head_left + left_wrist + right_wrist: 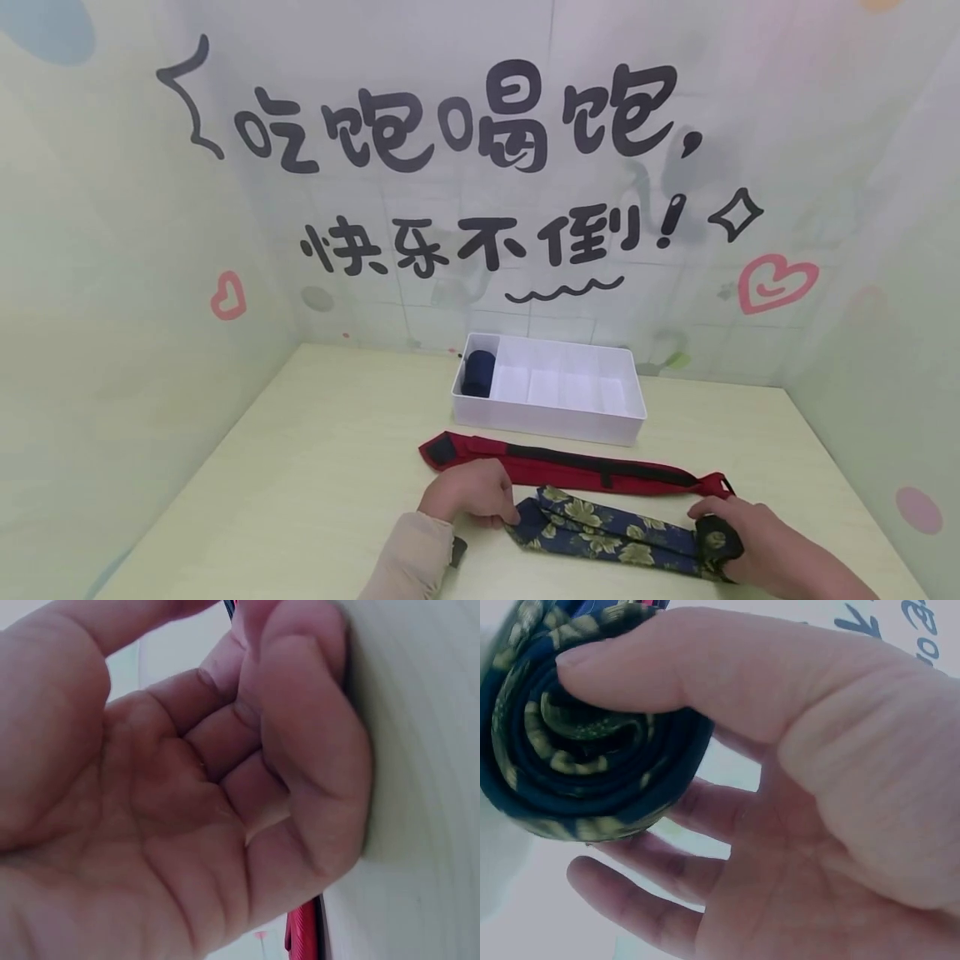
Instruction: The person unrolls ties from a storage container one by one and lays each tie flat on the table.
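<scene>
Tie point(600, 533), blue with pale flowers, lies on the table point(300, 467) in front of the person, nearer than the red tie point(555, 478); doubled lengthwise, its right end wound into a coil point(592, 780). Box point(547, 417) stands beyond both, a dark blue roll point(478, 373) in its leftmost compartment. Right hand point(761, 537) grips the coil: thumb pressed to the spiral face, forefinger side behind it, the lower fingers spread apart. Left hand point(476, 493) is at the pointed end, fingers curled in; thumb and forefinger look pinched on the tip, though the left wrist view hides the cloth between them, so call that probable. Handling, by judgement: light, soft, limp along its length, not fragile, creases sooner than tears. Cloth face probably a bit slick, so the two layers could slide over each other and the turns could slip sideways. Coil is the firmest part, yet loose at its core, where a gap shows; squeezing hard there would flatten it, letting go would let it spring. Best hold: thumb and fingers across both faces of the coil, keeping the turns level, with a light pinch at the pointed end for tension.
</scene>
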Demonstrator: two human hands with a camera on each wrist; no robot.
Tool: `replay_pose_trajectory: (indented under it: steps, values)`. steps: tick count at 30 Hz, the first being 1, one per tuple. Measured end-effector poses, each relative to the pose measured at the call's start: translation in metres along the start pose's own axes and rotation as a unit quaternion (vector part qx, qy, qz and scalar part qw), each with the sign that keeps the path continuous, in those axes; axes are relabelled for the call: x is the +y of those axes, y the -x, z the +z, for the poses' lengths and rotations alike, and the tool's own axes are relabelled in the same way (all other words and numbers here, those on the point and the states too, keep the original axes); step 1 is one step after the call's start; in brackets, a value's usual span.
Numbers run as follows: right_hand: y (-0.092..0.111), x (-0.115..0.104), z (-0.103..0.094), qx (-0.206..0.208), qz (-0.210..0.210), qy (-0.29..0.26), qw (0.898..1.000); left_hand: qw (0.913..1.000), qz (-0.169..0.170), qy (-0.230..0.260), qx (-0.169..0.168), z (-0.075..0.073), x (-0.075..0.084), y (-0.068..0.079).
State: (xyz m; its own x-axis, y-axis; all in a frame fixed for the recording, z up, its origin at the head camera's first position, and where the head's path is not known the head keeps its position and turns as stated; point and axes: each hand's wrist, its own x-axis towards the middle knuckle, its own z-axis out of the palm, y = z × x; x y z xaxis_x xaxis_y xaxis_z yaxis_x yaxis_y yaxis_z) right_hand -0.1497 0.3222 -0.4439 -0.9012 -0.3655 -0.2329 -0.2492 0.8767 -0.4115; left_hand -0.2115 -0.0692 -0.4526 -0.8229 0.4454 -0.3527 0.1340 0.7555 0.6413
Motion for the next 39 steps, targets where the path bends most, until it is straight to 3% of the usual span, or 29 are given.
replay_pose_trajectory:
  steps: [5, 10, 16, 23, 28, 34, 39]
  values:
    - [0.000, 0.002, 0.002, -0.005, 0.070, -0.023, 0.997, 1.0000, -0.002, -0.004, 0.008, 0.000, 0.001, 0.001]
    - [0.000, 0.005, 0.001, -0.016, 0.081, -0.040, 0.996, 0.9999, 0.011, -0.011, 0.007, 0.002, 0.002, -0.001]
    - [-0.001, 0.004, 0.001, -0.013, 0.071, -0.041, 0.997, 0.9994, 0.031, 0.008, 0.014, 0.006, 0.008, -0.008]
    - [0.002, 0.006, 0.003, -0.007, 0.070, -0.036, 0.997, 0.9933, -0.007, 0.079, 0.084, 0.019, 0.019, -0.020]
    - [0.007, 0.011, 0.003, -0.009, 0.030, -0.036, 0.999, 0.9861, -0.026, 0.111, 0.121, 0.028, 0.022, -0.027]
    - [0.012, 0.015, 0.003, 0.000, -0.021, -0.010, 1.000, 0.9868, -0.006, 0.096, 0.130, 0.030, 0.026, -0.031]
    - [0.013, 0.014, 0.002, 0.005, -0.025, -0.006, 1.000, 0.9907, 0.028, 0.058, 0.120, 0.031, 0.029, -0.033]
